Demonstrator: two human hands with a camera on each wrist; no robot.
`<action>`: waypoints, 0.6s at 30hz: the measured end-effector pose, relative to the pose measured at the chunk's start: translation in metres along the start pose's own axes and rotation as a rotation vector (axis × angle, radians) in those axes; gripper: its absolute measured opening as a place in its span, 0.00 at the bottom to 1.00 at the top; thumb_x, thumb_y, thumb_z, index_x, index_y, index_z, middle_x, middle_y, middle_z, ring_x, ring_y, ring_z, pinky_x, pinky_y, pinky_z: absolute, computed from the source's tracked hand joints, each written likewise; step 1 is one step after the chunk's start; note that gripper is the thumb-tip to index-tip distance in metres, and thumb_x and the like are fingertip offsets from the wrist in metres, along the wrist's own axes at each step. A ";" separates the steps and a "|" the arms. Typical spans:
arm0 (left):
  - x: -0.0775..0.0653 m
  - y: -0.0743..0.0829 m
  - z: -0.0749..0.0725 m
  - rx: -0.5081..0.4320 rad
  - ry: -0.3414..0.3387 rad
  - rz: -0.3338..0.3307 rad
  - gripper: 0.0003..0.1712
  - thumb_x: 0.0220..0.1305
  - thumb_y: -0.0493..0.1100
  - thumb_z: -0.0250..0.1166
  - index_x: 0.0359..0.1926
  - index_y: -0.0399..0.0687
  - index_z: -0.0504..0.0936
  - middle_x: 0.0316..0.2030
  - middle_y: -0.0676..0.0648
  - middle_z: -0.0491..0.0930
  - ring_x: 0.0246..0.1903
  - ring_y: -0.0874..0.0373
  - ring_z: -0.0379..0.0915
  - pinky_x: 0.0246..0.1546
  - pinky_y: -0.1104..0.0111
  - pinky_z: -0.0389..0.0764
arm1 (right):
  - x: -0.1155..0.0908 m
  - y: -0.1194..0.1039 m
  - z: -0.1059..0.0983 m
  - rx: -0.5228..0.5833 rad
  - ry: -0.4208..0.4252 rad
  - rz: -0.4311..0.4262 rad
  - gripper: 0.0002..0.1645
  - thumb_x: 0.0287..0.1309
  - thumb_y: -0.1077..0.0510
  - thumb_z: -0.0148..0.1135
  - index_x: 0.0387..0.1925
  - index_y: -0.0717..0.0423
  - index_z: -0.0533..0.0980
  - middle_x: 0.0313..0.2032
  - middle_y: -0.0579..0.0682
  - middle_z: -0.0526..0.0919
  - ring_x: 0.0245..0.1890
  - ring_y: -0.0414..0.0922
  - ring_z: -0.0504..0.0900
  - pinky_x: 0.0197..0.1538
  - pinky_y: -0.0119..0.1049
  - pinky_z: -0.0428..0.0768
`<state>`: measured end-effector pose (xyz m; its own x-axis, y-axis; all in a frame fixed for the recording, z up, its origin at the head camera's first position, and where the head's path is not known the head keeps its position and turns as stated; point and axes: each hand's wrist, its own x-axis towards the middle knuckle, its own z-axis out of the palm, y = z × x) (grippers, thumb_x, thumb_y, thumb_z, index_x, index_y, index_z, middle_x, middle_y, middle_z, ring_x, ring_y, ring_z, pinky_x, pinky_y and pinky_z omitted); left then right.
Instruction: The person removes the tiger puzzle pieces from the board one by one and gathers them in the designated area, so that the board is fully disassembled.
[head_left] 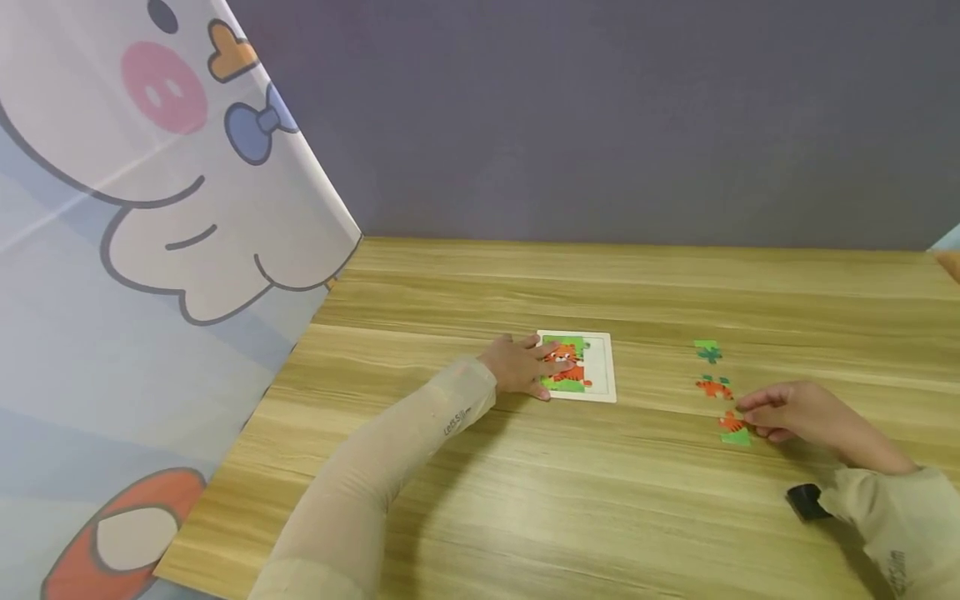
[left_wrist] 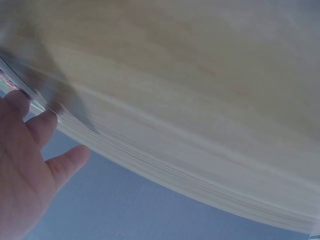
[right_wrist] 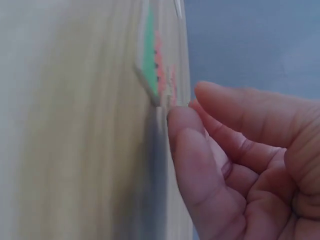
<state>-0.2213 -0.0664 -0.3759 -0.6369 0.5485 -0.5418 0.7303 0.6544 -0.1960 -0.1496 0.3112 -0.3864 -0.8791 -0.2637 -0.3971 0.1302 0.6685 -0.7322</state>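
Note:
A jigsaw puzzle of an orange tiger on green (head_left: 567,385) fills the left part of a white puzzle frame (head_left: 604,393); the frame's right part is bare white. My left hand (head_left: 517,365) rests on the frame's left side with fingers spread over the picture. In the left wrist view, fingers of the left hand (left_wrist: 25,160) reach toward the tabletop. My right hand (head_left: 798,417) has its fingertips right at the edge of an orange-and-green puzzle piece (head_left: 733,427). In the right wrist view, thumb and fingers of the right hand (right_wrist: 240,160) are loosely bent beside that piece (right_wrist: 148,55), nothing visible between them.
Beyond the nearest piece lie an orange striped puzzle piece (head_left: 714,388) and a green one with a dark green shape (head_left: 707,351). The wooden table (head_left: 585,492) meets a grey panel (head_left: 600,125) at the back. A cartoon-printed cloth (head_left: 150,350) hangs along the left edge.

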 end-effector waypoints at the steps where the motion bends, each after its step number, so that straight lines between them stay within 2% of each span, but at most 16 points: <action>1: 0.000 0.000 0.000 -0.006 -0.001 0.001 0.42 0.64 0.71 0.38 0.74 0.74 0.35 0.75 0.57 0.32 0.73 0.54 0.34 0.68 0.51 0.54 | 0.000 -0.002 0.000 -0.007 -0.001 -0.004 0.23 0.65 0.59 0.58 0.52 0.77 0.73 0.37 0.51 0.85 0.30 0.39 0.81 0.35 0.34 0.82; 6: -0.001 -0.001 0.000 -0.004 0.003 0.003 0.42 0.64 0.71 0.38 0.74 0.74 0.35 0.75 0.57 0.32 0.73 0.54 0.34 0.68 0.51 0.53 | 0.005 -0.013 0.000 -0.038 -0.011 -0.027 0.23 0.63 0.58 0.60 0.51 0.75 0.74 0.35 0.49 0.85 0.29 0.37 0.80 0.34 0.33 0.82; 11: -0.002 -0.002 0.001 0.013 0.014 -0.004 0.42 0.63 0.72 0.38 0.74 0.74 0.34 0.75 0.56 0.32 0.73 0.54 0.35 0.67 0.52 0.56 | 0.018 -0.030 0.000 0.003 -0.048 -0.043 0.22 0.64 0.60 0.59 0.51 0.75 0.74 0.30 0.49 0.83 0.25 0.38 0.76 0.30 0.33 0.79; 14: -0.002 -0.002 0.001 0.035 0.022 -0.007 0.43 0.63 0.72 0.38 0.74 0.75 0.33 0.75 0.56 0.32 0.73 0.54 0.35 0.67 0.53 0.58 | 0.025 -0.039 0.002 0.032 -0.063 -0.055 0.22 0.64 0.60 0.59 0.52 0.76 0.74 0.29 0.49 0.83 0.24 0.40 0.75 0.29 0.34 0.79; 18: -0.001 0.001 0.000 0.038 0.022 -0.002 0.42 0.63 0.72 0.37 0.74 0.75 0.34 0.75 0.57 0.32 0.73 0.55 0.35 0.67 0.53 0.57 | 0.033 -0.046 0.010 0.003 -0.085 -0.098 0.22 0.64 0.60 0.58 0.52 0.77 0.73 0.29 0.49 0.82 0.26 0.41 0.78 0.31 0.34 0.81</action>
<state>-0.2202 -0.0667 -0.3757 -0.6430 0.5590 -0.5236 0.7379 0.6353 -0.2280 -0.1801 0.2647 -0.3708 -0.8456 -0.3861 -0.3687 0.0468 0.6344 -0.7716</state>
